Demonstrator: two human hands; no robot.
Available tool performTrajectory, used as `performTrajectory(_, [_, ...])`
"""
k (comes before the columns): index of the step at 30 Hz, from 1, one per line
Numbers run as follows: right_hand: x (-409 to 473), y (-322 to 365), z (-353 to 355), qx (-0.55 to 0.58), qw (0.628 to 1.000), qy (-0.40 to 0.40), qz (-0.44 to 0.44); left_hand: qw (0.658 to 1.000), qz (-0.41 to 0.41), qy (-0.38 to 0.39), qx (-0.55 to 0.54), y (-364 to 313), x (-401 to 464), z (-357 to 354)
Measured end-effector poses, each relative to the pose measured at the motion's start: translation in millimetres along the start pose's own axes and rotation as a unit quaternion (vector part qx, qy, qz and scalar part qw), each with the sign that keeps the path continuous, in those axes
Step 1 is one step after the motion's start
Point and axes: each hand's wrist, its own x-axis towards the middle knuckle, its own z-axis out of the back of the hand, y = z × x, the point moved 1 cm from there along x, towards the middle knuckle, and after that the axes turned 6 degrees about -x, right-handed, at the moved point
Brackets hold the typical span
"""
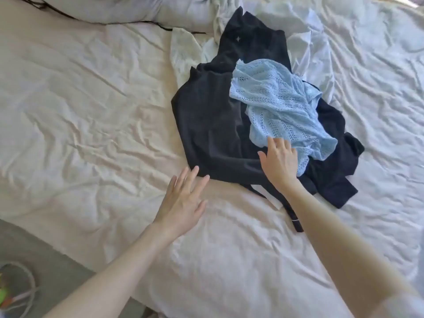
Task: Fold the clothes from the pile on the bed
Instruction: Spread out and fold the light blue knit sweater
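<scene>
A pile of clothes lies on the bed [87,106]. A crumpled light blue knit top [280,106] rests on a large black garment [211,125], with another dark piece [332,175] at the right. A black strap [296,221] trails toward me. My right hand [280,161] is spread, fingertips at the near edge of the blue top. My left hand [183,200] hovers open by the black garment's near left edge, fingertips close to or just touching it. Neither hand holds anything.
White, wrinkled sheets cover the bed. A pale cloth [185,53] lies under the pile at the back. Pillows [128,10] sit at the far left. The floor [46,255] and a white hoop-shaped object [25,292] show at lower left.
</scene>
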Motion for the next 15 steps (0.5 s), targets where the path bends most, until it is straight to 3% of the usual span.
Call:
performTrajectory(3, [27,-7,-18,-0.041,0.999,0.015,-0.027,1.000,0.015,0.008,-0.010,10,7,-16])
performTrajectory(7, [47,-9,-30,-0.002,0.999,0.007,-0.047,0.999,0.025,0.009,-0.026,26,14,-23])
performTrajectory(10, [43,0,-18,0.156,0.983,-0.049,-0.083,0.999,0.025,-0.003,-0.037,30,19,-12])
performTrajectory(12, [32,10,-4,0.305,0.942,-0.056,-0.128,0.998,0.022,-0.019,-0.061,27,20,0])
performTrajectory(15, [8,18,24,0.419,0.890,-0.073,-0.168,0.995,-0.001,-0.043,-0.085,14,19,24])
